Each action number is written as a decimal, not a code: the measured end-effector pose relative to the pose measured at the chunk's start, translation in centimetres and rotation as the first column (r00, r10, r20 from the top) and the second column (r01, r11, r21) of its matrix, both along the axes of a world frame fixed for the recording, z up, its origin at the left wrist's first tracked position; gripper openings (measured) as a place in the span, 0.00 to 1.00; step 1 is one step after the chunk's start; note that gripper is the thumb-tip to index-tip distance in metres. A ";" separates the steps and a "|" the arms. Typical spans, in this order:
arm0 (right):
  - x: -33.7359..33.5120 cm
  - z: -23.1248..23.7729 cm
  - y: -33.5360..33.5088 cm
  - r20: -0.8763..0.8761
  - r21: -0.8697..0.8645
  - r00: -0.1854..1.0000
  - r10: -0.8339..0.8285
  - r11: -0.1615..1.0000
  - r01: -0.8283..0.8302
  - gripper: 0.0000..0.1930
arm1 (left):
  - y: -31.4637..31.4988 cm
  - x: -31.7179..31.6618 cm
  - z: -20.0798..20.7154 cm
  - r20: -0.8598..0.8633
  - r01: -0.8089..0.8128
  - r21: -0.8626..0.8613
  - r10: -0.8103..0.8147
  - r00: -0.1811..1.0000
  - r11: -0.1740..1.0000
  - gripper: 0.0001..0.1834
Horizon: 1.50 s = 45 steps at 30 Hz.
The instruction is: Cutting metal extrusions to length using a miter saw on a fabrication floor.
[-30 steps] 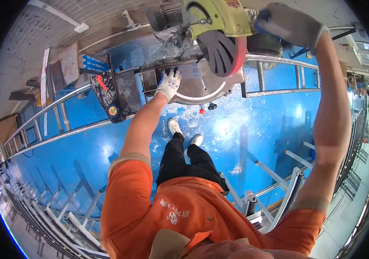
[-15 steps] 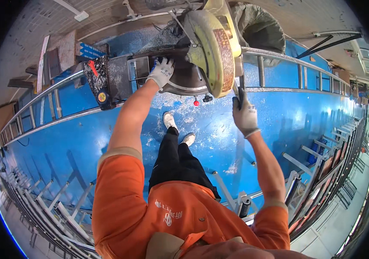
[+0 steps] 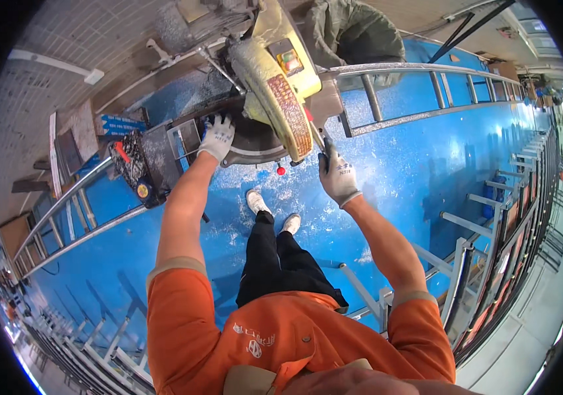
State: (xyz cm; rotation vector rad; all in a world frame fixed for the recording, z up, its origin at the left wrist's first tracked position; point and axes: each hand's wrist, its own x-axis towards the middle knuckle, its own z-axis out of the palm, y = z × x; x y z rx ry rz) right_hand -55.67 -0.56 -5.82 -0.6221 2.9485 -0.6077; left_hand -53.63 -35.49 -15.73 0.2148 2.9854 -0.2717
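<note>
A cut-off saw (image 3: 273, 99) with a dusty yellow blade guard stands in front of me. My right hand (image 3: 339, 176), in a grey-white work glove, is closed around the saw's handle (image 3: 319, 136) to the right of the guard. On the left side of the saw's dark bed (image 3: 252, 155) lies my gloved left hand (image 3: 217, 137), its fingers spread and pointing away from me. A pale metal frame-like part (image 3: 186, 141) is beside that hand. Whether a workpiece is under the fingers, I cannot tell. The blade is hidden by the guard.
Roller-rack rails extend left (image 3: 77, 227) and right (image 3: 420, 69) of the saw. A red knob (image 3: 281, 171) sticks out at its front. A grey dust bag (image 3: 360, 39) stands behind. Metal shavings dot the blue floor (image 3: 387, 151). Racks with protruding bars (image 3: 472, 224) stand behind me on both sides.
The whole view has turned, so the saw appears farther left and more tilted. Both hands keep their places, the right on the handle and the left on the bed.
</note>
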 end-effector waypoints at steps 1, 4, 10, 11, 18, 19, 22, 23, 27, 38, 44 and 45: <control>0.1 -0.5 -0.2 -0.017 -0.007 1.000 0.007 1.000 -0.007 0.22 | -0.3 0.2 -0.6 -0.001 -0.009 -0.005 0.009 1.000 1.000 0.18; 0.2 -1.0 -0.2 -0.020 -0.024 1.000 0.010 1.000 -0.011 0.22 | -0.5 -0.2 -1.2 0.012 -0.013 -0.019 0.013 1.000 1.000 0.18; -0.9 4.0 -0.3 0.049 -0.067 0.998 0.033 0.997 -0.030 0.21 | -0.4 0.6 -1.5 -0.028 -0.017 -0.033 0.016 0.999 0.999 0.21; -1.2 6.7 -0.7 0.022 -0.024 0.998 0.061 0.998 -0.061 0.20 | -0.5 0.9 -1.6 -0.070 -0.021 -0.032 0.018 0.997 0.999 0.22; -8.0 26.8 -8.5 -0.316 0.177 0.899 0.304 0.950 -0.259 0.13 | 1.8 -1.2 1.0 -0.040 -0.405 0.230 0.425 0.904 0.885 0.29; -9.6 28.3 -9.9 -0.347 0.202 0.882 0.320 0.943 -0.263 0.15 | 2.3 -1.6 1.6 -0.034 -0.431 0.203 0.446 0.894 0.879 0.29; -14.3 33.7 -14.7 -0.311 0.312 0.810 0.496 0.859 -0.406 0.20 | 3.8 -3.0 3.1 -0.025 -0.496 0.123 0.503 0.864 0.859 0.28; -15.1 33.8 -15.1 -0.314 0.315 0.816 0.485 0.864 -0.392 0.20 | 4.1 -3.3 3.0 -0.028 -0.483 0.127 0.490 0.871 0.866 0.28; -18.5 34.1 -15.4 0.148 -0.247 0.916 0.374 0.910 -0.331 0.19 | 5.6 -2.3 0.7 -0.047 -0.438 0.175 0.452 0.891 0.882 0.24; -22.2 19.8 2.9 0.576 -0.705 0.788 0.218 0.621 0.344 0.16 | 21.7 -13.2 5.3 -0.258 0.045 0.334 0.045 0.965 0.942 0.11; -15.8 6.1 15.3 0.788 -0.321 0.615 -0.020 0.839 0.439 0.13 | 23.7 -17.1 -0.8 -0.134 0.017 0.172 0.007 0.991 0.985 0.10; -14.4 5.1 16.6 0.833 -0.319 0.553 -0.038 0.782 0.535 0.14 | 24.1 -16.6 -0.5 -0.115 -0.015 0.159 0.033 0.993 0.987 0.10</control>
